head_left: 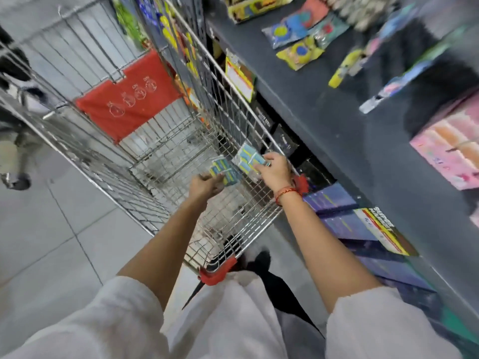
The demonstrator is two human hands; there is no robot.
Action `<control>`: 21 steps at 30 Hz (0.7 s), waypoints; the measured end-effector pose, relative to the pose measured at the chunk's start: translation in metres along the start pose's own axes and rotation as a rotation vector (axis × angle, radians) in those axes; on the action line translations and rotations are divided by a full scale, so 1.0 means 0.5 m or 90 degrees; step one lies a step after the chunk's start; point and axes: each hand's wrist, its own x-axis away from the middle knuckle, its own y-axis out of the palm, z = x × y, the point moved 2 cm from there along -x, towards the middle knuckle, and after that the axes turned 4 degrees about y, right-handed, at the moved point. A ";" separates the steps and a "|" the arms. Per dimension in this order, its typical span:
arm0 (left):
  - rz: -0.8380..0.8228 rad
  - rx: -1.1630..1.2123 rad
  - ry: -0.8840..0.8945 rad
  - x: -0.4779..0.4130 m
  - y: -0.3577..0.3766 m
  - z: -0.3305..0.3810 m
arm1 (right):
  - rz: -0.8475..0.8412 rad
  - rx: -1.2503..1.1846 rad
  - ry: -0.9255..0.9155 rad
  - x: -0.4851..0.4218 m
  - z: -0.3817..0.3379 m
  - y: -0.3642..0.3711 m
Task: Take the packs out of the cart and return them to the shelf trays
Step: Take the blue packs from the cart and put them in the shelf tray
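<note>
Your white sleeves (108,320) frame the cart (145,141); your left hand (206,186) grips one pack (223,170), your right hand (274,172) another pack (246,159); both sit inside the cart, its bottom otherwise bare; shelving remains, I judge.

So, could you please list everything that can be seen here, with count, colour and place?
cart: one, silver wire, left of the shelf
seat flap: one, red, at the cart's far end
packs: two bunches, blue and yellow, held over the cart
shelf: one, dark grey, right side
toy packets: several, mixed colours, on the shelf
pink boxes: count unclear, on the shelf, far right
left hand: holding packs
right hand: holding packs, red bracelet on its wrist
</note>
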 end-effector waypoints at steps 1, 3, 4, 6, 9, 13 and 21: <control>-0.023 -0.003 0.021 0.020 0.009 0.023 | 0.029 -0.038 -0.009 0.019 -0.013 -0.027; -0.072 0.003 0.063 0.062 0.029 0.062 | 0.072 -0.082 -0.034 0.049 -0.030 -0.071; -0.090 0.011 0.084 0.085 0.040 0.084 | 0.084 -0.106 -0.045 0.059 -0.035 -0.091; -0.107 0.031 0.120 0.141 0.065 0.132 | 0.084 -0.168 -0.067 0.087 -0.048 -0.131; -0.135 0.058 0.171 0.203 0.095 0.187 | 0.118 -0.202 -0.115 0.134 -0.064 -0.194; -0.180 0.051 0.228 0.262 0.155 0.245 | 0.142 -0.302 -0.149 0.212 -0.092 -0.298; -0.324 0.057 0.321 0.388 0.369 0.296 | 0.308 -0.464 -0.173 0.302 -0.030 -0.543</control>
